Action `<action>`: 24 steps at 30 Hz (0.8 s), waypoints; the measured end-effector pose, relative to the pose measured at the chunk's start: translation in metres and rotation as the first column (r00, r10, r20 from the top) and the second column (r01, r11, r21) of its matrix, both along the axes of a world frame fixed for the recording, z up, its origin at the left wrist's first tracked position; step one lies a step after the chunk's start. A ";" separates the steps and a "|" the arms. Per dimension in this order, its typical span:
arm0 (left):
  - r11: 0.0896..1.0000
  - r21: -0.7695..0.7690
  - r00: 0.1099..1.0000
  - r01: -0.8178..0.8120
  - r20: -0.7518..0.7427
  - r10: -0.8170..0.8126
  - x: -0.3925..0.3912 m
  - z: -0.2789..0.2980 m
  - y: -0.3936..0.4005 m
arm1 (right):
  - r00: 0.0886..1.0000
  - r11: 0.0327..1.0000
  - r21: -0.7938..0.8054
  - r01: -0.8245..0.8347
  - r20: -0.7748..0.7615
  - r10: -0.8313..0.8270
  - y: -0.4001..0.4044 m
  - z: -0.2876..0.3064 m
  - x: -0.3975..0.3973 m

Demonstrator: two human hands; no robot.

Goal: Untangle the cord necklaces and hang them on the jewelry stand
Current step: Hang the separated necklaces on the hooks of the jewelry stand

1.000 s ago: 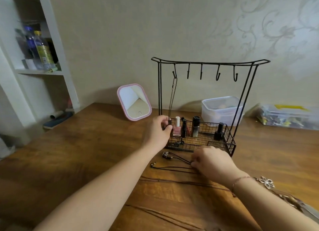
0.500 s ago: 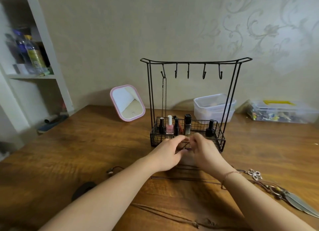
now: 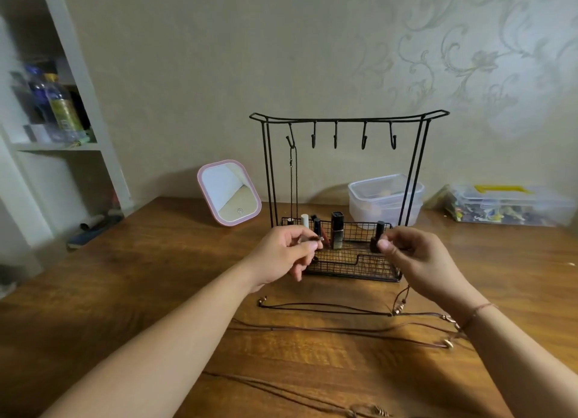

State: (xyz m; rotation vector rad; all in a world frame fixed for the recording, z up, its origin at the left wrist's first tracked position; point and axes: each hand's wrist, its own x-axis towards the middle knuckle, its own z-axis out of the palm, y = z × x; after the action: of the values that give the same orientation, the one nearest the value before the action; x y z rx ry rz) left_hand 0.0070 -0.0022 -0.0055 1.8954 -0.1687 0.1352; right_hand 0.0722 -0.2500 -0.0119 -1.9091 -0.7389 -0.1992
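Observation:
A black wire jewelry stand [image 3: 348,117] with several hooks stands on the wooden table [image 3: 131,292], its basket holding small cosmetic bottles. One chain necklace [image 3: 293,180] hangs from the leftmost hook. Both hands are raised in front of the basket. My left hand [image 3: 283,255] pinches a dark cord end between thumb and fingers. My right hand [image 3: 416,258] has its fingers curled, pinching a thin cord that drops from it to the table. Brown cord necklaces [image 3: 328,308] with small metal beads lie tangled on the table below the hands.
A pink-framed mirror [image 3: 229,192] leans at the back left. A clear lidded tub [image 3: 386,198] and a clear plastic case [image 3: 506,205] sit against the wall at right. White shelves [image 3: 56,145] with bottles stand at left. Another cord [image 3: 297,402] lies near the front edge.
Both hands have lifted off the table and moved apart, each pinching a cord end. Earlier they were together low in front of the basket.

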 end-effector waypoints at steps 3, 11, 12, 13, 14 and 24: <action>0.992 -0.121 0.999 -0.041 0.007 0.042 0.002 0.008 -0.003 | 1.000 0.999 0.033 0.007 -0.027 -0.007 0.001 -0.005 0.003; 0.913 -0.406 0.999 0.034 -0.010 -0.041 -0.001 0.023 0.004 | 0.919 0.930 0.315 -0.188 -0.278 0.280 0.006 -0.005 0.002; 0.895 -0.443 0.999 0.041 -0.013 -0.052 -0.003 0.023 0.006 | 0.896 0.919 0.331 -0.216 -0.308 0.321 0.007 -0.004 0.002; 0.896 -0.441 0.998 0.055 -0.013 -0.068 -0.004 0.022 0.007 | 0.876 0.913 0.330 -0.238 -0.334 0.349 0.009 -0.003 0.001; 0.914 -0.397 0.996 0.079 -0.012 -0.092 -0.005 0.022 0.006 | 0.865 0.917 0.309 -0.253 -0.353 0.357 0.012 0.000 0.000; 0.996 0.038 0.996 -0.085 0.021 0.085 0.000 0.029 -0.014 | 0.816 0.889 0.259 -0.377 -0.362 0.451 0.045 0.009 -0.005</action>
State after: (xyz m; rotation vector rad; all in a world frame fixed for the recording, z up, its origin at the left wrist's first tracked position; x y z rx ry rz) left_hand 0.0070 -0.0167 0.0233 1.9411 -0.1046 0.2099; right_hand 0.0668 -0.2047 -0.0029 -1.5022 -0.7960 0.3978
